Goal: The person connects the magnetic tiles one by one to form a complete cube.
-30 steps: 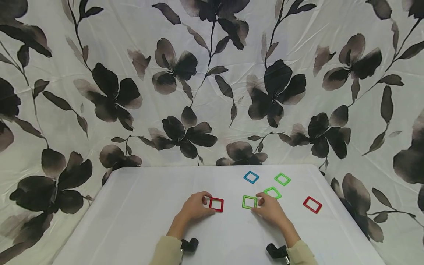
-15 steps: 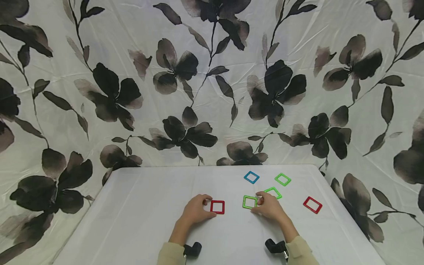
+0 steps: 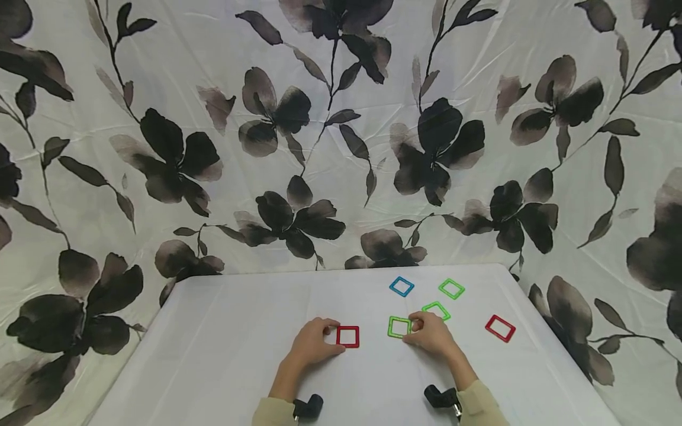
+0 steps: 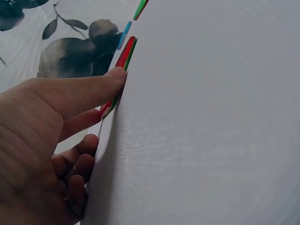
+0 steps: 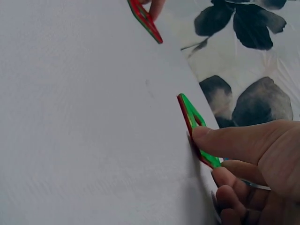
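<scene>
In the head view, my left hand (image 3: 311, 344) pinches a red square frame tile (image 3: 357, 338) by its left side, thumb at the near edge. The left wrist view shows the thumb on the red tile (image 4: 124, 56), a green layer along its underside. To the right, my right hand (image 3: 434, 337) pinches a green square frame tile (image 3: 390, 326) by its right side. In the right wrist view the thumb lies on the green tile (image 5: 189, 107), with red along its underside. The two held tiles are apart, roughly level with each other, low over the white table.
Behind the right hand lie a second green tile (image 3: 444, 309), a blue tile (image 3: 395, 291) and another green tile (image 3: 460, 292). A red tile (image 3: 492, 320) rests farther right. The white table (image 3: 224, 337) ends at a floral curtain (image 3: 330, 148).
My left hand has drawn slightly toward me with the red tile, which now sits straighter. The right hand and green tile have hardly moved. The head view has shifted a little.
</scene>
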Demonstrator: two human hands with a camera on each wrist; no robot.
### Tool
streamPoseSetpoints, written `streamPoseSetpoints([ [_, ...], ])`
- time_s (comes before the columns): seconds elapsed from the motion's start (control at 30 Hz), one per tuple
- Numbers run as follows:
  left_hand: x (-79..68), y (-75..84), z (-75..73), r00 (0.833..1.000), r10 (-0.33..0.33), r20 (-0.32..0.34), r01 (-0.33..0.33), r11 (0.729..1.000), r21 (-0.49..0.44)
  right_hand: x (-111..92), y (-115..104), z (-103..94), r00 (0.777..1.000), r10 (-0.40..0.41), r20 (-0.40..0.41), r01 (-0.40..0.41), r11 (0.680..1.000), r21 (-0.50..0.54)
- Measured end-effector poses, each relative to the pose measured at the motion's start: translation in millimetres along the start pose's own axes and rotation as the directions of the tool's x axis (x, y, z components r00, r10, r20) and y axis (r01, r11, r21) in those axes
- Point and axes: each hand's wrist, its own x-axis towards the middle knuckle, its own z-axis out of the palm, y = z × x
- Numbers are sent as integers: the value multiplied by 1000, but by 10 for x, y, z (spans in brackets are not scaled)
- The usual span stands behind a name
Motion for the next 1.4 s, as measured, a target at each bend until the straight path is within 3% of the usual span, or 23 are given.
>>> streamPoseSetpoints([
  [0.3,14,-4,-59,1000,0,-20,-1,1000,-20,48,-68,-4,999,16,-27,-17,1000,-10],
  [0.77,-52,-54,-59,1000,3,-10,-4,998,-62,39,-14,156,994,-23,-108,33,995,92],
  [0.97,-61,-51,-18,999,-40,9,41,996,-75,35,11,185,995,-42,-88,64,965,256],
  [1.13,-64,-51,-15,1000,-28,5,29,996,-86,21,7,198,991,-95,-95,123,924,361],
  [1.4,-39,6,-18,1000,-14,2,14,996,-83,9,-57,244,955,-227,-191,288,864,412],
])
